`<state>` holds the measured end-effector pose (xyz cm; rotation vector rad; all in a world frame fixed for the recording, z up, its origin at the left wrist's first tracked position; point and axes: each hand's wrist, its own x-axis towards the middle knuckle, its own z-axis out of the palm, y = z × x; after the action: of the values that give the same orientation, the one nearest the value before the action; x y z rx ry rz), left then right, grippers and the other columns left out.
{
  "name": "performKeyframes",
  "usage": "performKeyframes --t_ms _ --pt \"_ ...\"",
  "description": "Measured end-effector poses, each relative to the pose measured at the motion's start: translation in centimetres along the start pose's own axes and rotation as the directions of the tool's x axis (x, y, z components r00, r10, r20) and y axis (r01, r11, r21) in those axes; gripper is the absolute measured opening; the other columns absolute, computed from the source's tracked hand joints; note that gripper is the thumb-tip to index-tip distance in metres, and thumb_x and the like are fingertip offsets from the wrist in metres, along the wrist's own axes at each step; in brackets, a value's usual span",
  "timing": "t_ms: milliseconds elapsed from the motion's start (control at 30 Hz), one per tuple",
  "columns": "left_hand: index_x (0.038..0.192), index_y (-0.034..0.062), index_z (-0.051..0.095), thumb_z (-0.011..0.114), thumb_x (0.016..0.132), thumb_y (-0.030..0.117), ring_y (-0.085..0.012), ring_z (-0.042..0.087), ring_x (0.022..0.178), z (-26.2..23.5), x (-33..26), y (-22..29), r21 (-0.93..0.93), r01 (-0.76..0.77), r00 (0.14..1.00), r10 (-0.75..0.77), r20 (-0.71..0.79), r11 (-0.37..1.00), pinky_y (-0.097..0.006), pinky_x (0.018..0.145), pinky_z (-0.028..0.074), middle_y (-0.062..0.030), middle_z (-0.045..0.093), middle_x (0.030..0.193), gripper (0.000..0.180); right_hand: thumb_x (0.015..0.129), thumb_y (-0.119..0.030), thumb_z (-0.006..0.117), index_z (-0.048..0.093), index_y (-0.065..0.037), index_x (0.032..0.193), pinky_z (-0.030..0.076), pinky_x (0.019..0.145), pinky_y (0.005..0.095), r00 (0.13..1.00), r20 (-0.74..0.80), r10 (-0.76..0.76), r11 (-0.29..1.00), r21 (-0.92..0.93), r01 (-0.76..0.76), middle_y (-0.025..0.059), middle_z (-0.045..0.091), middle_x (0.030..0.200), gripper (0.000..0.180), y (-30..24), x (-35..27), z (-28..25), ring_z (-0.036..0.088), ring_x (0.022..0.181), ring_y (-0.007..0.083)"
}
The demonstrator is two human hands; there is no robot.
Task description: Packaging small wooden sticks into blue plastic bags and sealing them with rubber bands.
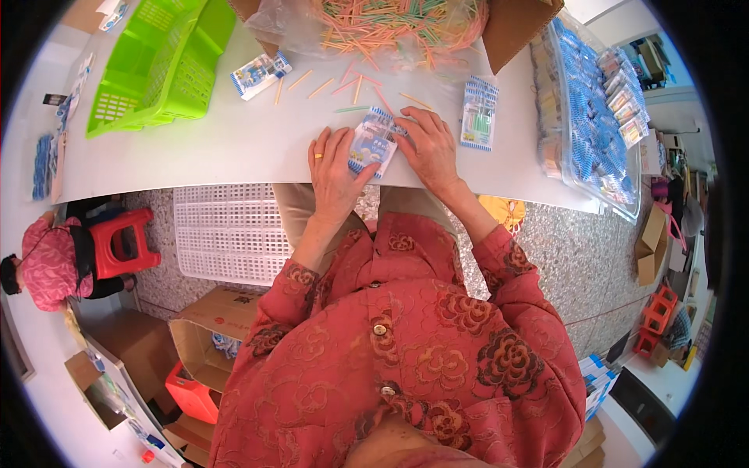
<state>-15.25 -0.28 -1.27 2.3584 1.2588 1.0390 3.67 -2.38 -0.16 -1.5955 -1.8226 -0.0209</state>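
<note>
A small flat blue-and-white packet [372,145] lies on the white table in front of me, slightly tilted. My left hand [334,168] holds its left side, thumb across the lower part of the packet and fingers along the edge. At the upper right edge, the fingers of my right hand [427,148] are bent and closed on the packet; what lies under the fingertips is hidden. Just beyond the packet are loose thin pastel sticks [357,89]. A similar packet [478,114] with green sticks showing through lies to the right, and another packet [260,76] at the far left.
A cardboard box [521,31] with a plastic bag of pastel sticks [390,27] stands at the back. Green basket [175,78] on the left; clear bin [568,117] heaped with packets on the right. Below are a white crate [226,234] and a person by a red stool [125,242].
</note>
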Motion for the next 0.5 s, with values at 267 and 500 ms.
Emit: performKeyframes --t_ms 267,500 --pt "0.116 -0.0019 0.054 0.079 0.063 0.025 -0.0353 0.043 0.120 -0.1 -0.4 0.1 -0.029 -0.023 1.000 0.023 0.006 0.999 -0.048 0.103 0.028 -0.0130 0.053 0.119 0.064 0.073 -0.007 0.070 0.065 -0.005 0.089 0.047 0.077 0.0352 0.972 0.034 0.234 0.935 0.265 -0.235 0.0086 0.062 0.103 0.017 0.0 0.7 0.1 0.057 0.097 0.0273" --pt "0.116 -0.0019 0.055 0.079 0.064 0.027 -0.0352 0.042 0.119 -0.1 -0.4 0.1 -0.013 -0.015 1.000 0.015 0.013 1.000 -0.048 0.103 0.028 -0.0130 0.053 0.120 0.064 0.070 -0.002 0.068 0.062 -0.004 0.080 0.046 0.079 0.0375 0.988 0.010 0.155 0.961 0.232 -0.153 0.0089 0.061 0.098 0.011 -0.2 1.1 0.2 0.056 0.094 0.0290"
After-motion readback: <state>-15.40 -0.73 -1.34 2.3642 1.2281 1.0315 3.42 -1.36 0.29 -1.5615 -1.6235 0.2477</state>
